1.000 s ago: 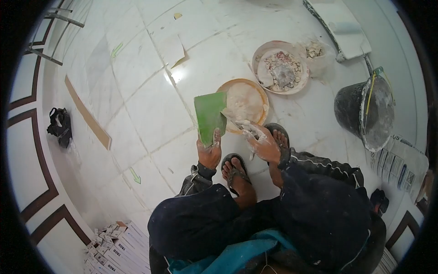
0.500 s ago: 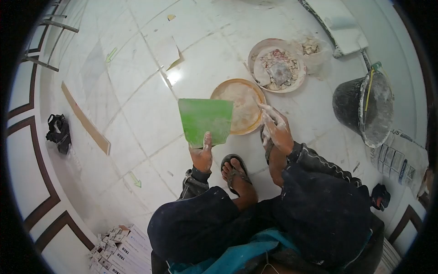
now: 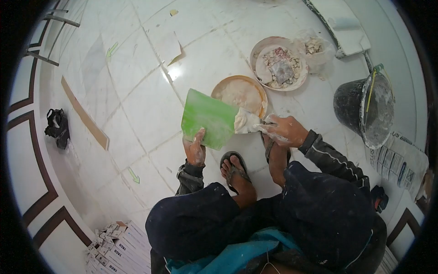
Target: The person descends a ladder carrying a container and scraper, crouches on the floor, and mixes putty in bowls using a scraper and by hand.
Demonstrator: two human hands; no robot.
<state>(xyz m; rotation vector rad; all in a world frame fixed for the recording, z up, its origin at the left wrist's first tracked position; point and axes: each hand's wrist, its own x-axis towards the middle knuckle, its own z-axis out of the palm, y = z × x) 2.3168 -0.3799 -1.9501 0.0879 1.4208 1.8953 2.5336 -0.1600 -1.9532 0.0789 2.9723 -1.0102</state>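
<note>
My left hand [image 3: 195, 150] grips the lower edge of a flat green plastic board [image 3: 205, 116], its thumb pressed on top. In my closed right hand [image 3: 288, 130] is a putty knife [image 3: 247, 123], its blade coated with thick white putty. The putty-covered blade meets the board's right edge. White residue coats the fingers of both hands. Just beyond the board lies a round orange-rimmed basin [image 3: 263, 93] with pale putty in it, partly hidden by the board and the knife.
A second basin [image 3: 253, 51] holds broken chips, with a plastic bag [image 3: 315, 48] beside it. To the right are a black bucket [image 3: 350, 101] on its side, a printed sack [image 3: 397, 160] and a paint tray [image 3: 360, 41]. At left lie a brown strip [image 3: 84, 112] and a black bag [image 3: 57, 128].
The putty knife has come up from the basin with white putty and now meets the board. The board has tilted clockwise, and my right hand has shifted right.
</note>
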